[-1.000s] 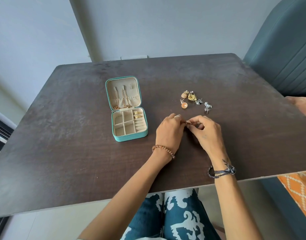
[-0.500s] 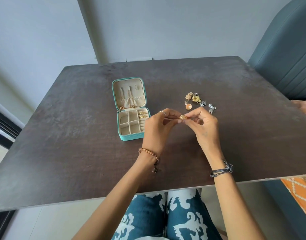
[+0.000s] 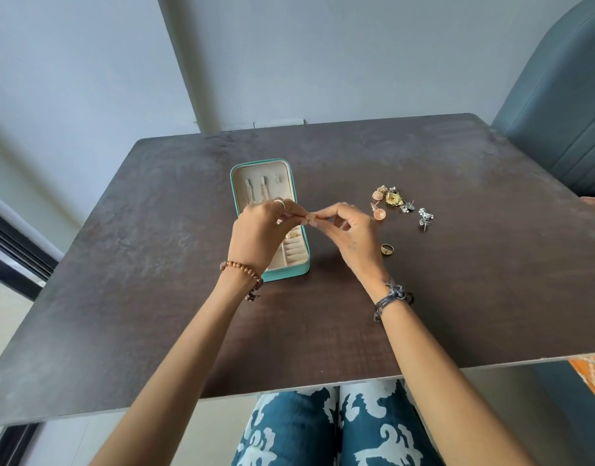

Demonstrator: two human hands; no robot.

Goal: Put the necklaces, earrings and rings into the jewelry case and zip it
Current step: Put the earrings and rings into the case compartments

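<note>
Nearest the camera, patterned blue-and-white trousers [image 3: 326, 428] showed below the near edge of the dark tabletop [image 3: 154, 314]. Both forearms reached out over it, the left wrist wearing a brown bead bracelet [image 3: 242, 270] and the right wrist a dark knotted cord band [image 3: 391, 299]. The left hand [image 3: 259, 237] and the right hand [image 3: 351, 237] were raised above the tabletop with their fingertips meeting, and both pinched one small gold earring [image 3: 308, 216] between thumb and forefinger, the other fingers curled. The left hand hung over the open teal jewelry case [image 3: 287, 270], hiding most of its lower tray; some gold pieces sat in the compartments that showed, and the cream-lined lid lay flat behind. Just right of the right hand a gold ring [image 3: 387, 249] lay on the tabletop. Farther back and to the right sat a loose cluster of gold and silver earrings [image 3: 393, 200], with one silver earring [image 3: 425, 218] a little apart from it. A teal padded chair [image 3: 558, 112] stood at the far right corner, against a pale wall [image 3: 323, 55]
</note>
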